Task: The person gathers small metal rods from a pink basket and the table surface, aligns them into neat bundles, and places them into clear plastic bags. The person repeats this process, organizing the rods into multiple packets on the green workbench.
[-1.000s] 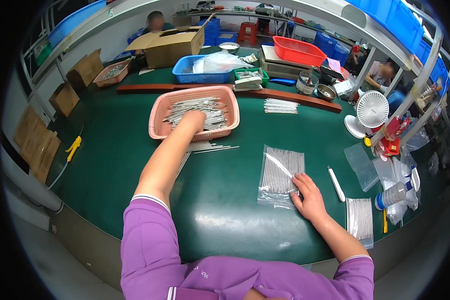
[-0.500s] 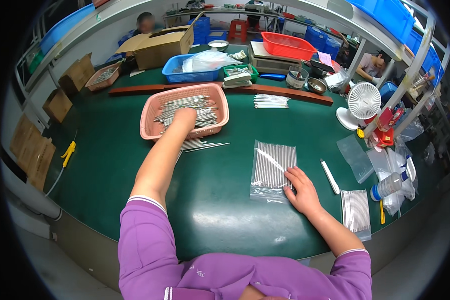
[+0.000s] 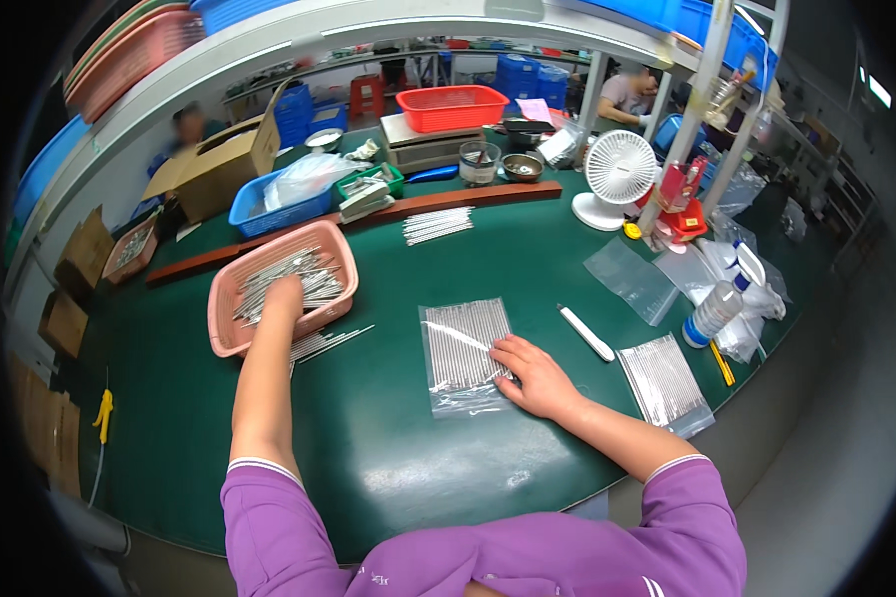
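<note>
My left hand [image 3: 283,298] reaches down into a pink plastic basket [image 3: 231,340] heaped with thin silvery metal rods [image 3: 314,282]. Its fingers are hidden among the rods, so their grip does not show. Several loose rods [image 3: 331,341] lie on the table against the basket's near side. My right hand [image 3: 540,380] rests on the right edge of a clear plastic bag [image 3: 460,343], fingers stretched out and lying flat. Inside that bag, rods lie side by side in a row. A second filled bag [image 3: 664,381] lies farther right, apart from my hand.
A white pen-shaped cutter [image 3: 587,333] lies between the bags. Beyond are a small bundle of rods [image 3: 438,225], a reddish-brown bar [image 3: 408,209], a blue basket [image 3: 254,220] and a white fan [image 3: 617,174]. At right stand a spray bottle [image 3: 714,310] and flat empty bags [image 3: 632,279].
The view has swung to the right, so everything sits farther left in it. My left hand is still in the basket and my right hand still lies on the bag.
</note>
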A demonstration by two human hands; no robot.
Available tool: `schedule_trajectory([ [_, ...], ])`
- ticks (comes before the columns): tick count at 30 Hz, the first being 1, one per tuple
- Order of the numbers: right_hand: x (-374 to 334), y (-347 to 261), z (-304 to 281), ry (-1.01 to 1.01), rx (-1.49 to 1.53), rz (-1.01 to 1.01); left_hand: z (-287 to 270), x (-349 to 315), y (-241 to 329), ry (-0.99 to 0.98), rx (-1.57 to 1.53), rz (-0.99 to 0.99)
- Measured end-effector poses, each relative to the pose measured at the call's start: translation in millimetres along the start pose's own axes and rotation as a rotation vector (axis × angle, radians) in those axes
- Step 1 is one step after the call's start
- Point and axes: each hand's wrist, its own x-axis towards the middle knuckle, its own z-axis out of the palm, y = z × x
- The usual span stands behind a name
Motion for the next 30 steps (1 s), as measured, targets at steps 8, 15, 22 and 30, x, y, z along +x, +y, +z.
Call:
schedule_trajectory([
  [8, -1, 4, 4, 0.008, 0.028, -0.016, 14, 4, -13, 0.036, 0.034, -0.021],
  [15, -3, 6, 2, -0.016, 0.032, 0.007, 5, 0, -1, 0.066, 0.066, 0.073],
  [22, 26, -48, 20, -0.150, 0.028, -0.248, 19, 7, -1, 0.047, 0.036, -0.045],
  [30, 42, -21, 47, -0.283, -0.029, -0.326, 21, 3, -15, 0.120, 0.063, -0.010],
])
